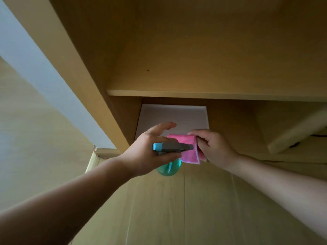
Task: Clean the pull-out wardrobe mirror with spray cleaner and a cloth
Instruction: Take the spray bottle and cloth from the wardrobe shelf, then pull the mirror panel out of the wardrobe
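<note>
Barely begun, we judge — our left hand [150, 152] grips the spray bottle [169, 167], right hand [213, 147] pinches the pink cloth [189, 156]; mirror unseen, cleaning all ahead.

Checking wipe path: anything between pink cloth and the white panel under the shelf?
Nothing visible between the pink cloth, pinched by the right hand, and the white panel. The spray bottle in the left hand crosses the cloth on the camera side only; that hand's fingers overlap the panel's lower left.
</note>
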